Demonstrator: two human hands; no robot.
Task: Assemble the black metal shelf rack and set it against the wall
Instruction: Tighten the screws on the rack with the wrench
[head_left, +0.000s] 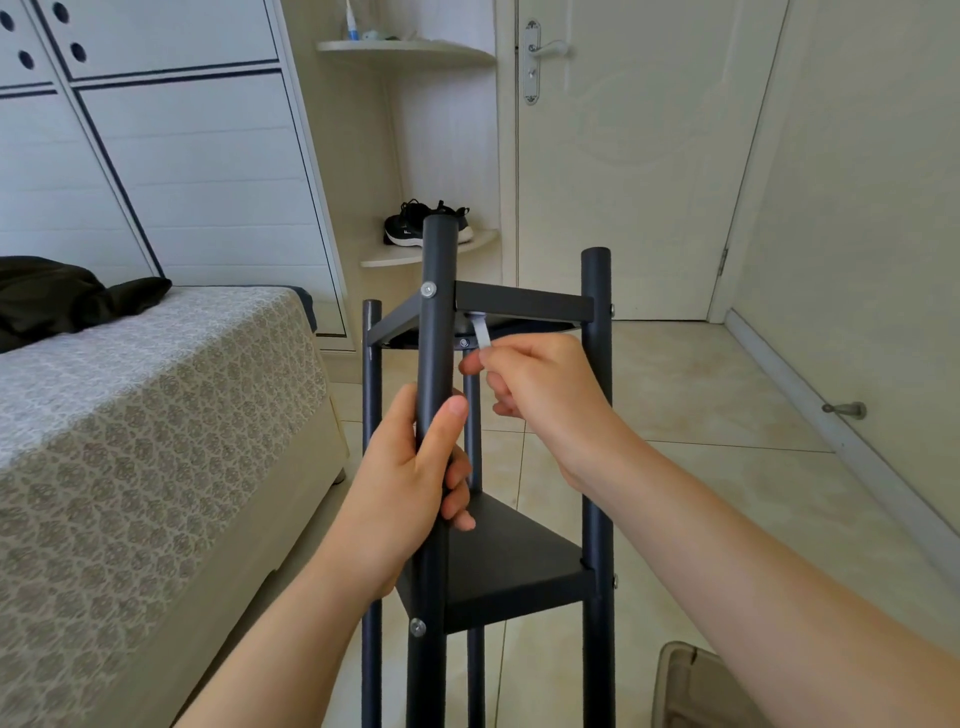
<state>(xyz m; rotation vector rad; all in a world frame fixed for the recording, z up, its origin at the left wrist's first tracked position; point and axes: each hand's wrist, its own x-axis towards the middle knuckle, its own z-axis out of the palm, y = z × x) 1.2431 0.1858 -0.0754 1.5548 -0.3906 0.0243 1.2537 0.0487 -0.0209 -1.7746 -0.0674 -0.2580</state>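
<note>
The rack stands upright, long axis vertical, posts pointing up; its feet are out of view. It is over a tiled floor, just beside the bed on the left, with a closed door beyond. The left hand grasps the front post, fingers wrapped round it. The right hand pinches a small pale tool reaching under the upper shelf. Dark shoes sit on a corner ledge behind.
</note>
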